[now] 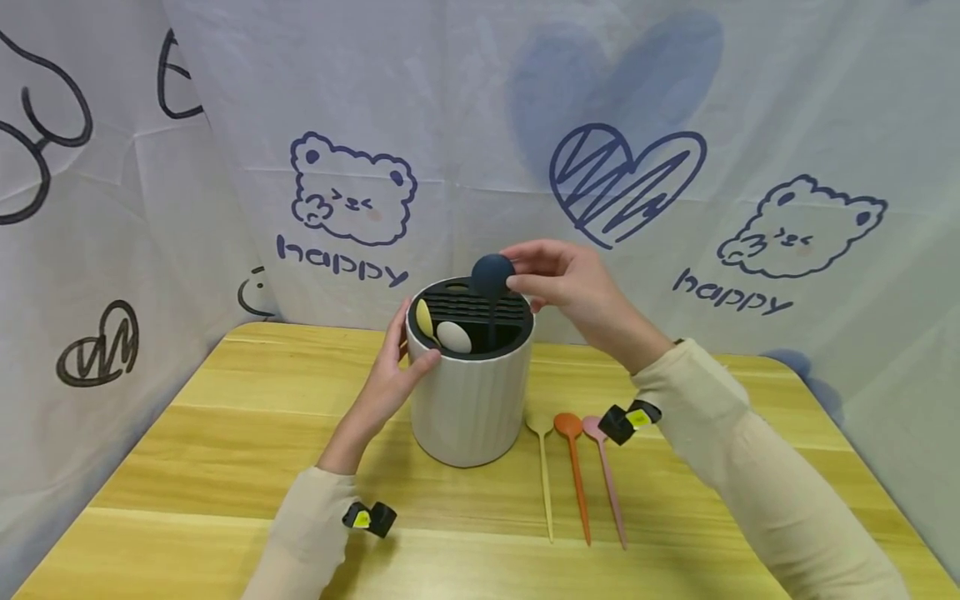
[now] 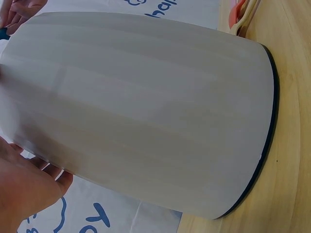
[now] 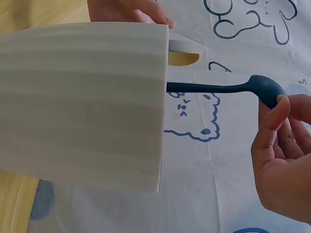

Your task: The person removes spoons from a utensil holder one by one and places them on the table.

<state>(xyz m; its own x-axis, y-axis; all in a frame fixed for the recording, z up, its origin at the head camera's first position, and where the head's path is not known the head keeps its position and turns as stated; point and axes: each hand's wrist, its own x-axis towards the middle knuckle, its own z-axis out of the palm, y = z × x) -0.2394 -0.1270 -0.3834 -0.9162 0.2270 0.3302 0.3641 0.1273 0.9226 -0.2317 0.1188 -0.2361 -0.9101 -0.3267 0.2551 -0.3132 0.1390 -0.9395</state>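
Observation:
A dark blue spoon (image 3: 266, 90) stands bowl up over the white ribbed utensil holder (image 1: 468, 408), its handle running down into the front compartment. My right hand (image 1: 566, 279) pinches the bowl's edge between thumb and fingers. On the holder's left side my left hand (image 1: 386, 375) grips the wall, thumb at the front rim and fingers round the side. Inside the holder's dark top, a yellow spoon (image 1: 425, 318) leans at the left edge beside a white spoon (image 1: 453, 337). Their handles are hidden within.
Right of the holder, a pale yellow spoon (image 1: 545, 475), an orange spoon (image 1: 576, 475) and a pink spoon (image 1: 610, 479) lie side by side on the wooden table (image 1: 187, 467). Behind the table hangs a white cloth (image 1: 480, 225) with drawings.

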